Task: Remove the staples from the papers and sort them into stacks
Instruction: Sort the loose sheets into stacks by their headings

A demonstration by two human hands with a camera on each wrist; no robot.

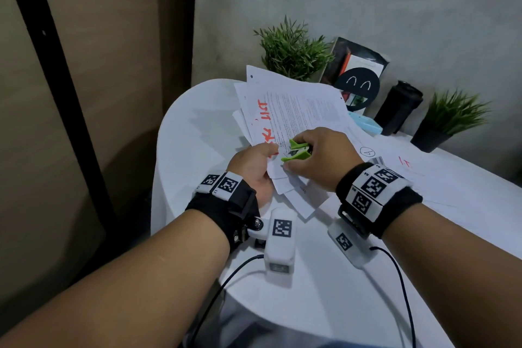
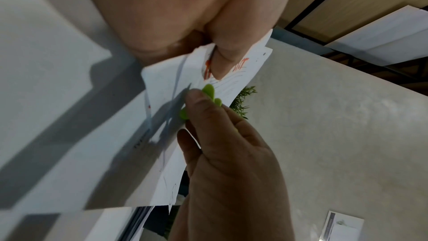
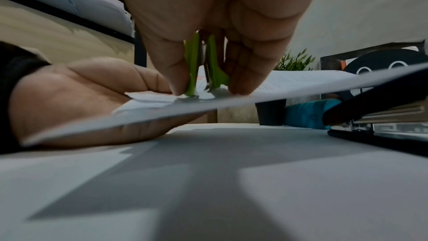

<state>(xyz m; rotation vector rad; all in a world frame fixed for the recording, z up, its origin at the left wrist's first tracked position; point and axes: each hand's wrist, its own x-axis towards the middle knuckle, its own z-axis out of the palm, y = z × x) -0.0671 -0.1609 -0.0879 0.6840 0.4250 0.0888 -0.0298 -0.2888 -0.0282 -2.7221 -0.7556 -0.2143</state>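
Papers (image 1: 293, 113) are fanned out near the tabletop's (image 1: 197, 110) left edge, lifted a bit off it at the near corner. Left hand (image 1: 252, 168) pinches that corner, thumb on top, fingers under. Right hand (image 1: 322, 157) is right beside it, its grip squeezing a green staple remover (image 1: 295, 151) from both sides, tips pushed down onto the top sheet.

Staple remover (image 1: 295, 151) lime green w/ metal; papers (image 1: 293, 110) under it white, black print, red scrawl; tablecloth (image 1: 197, 121) beneath plain white.
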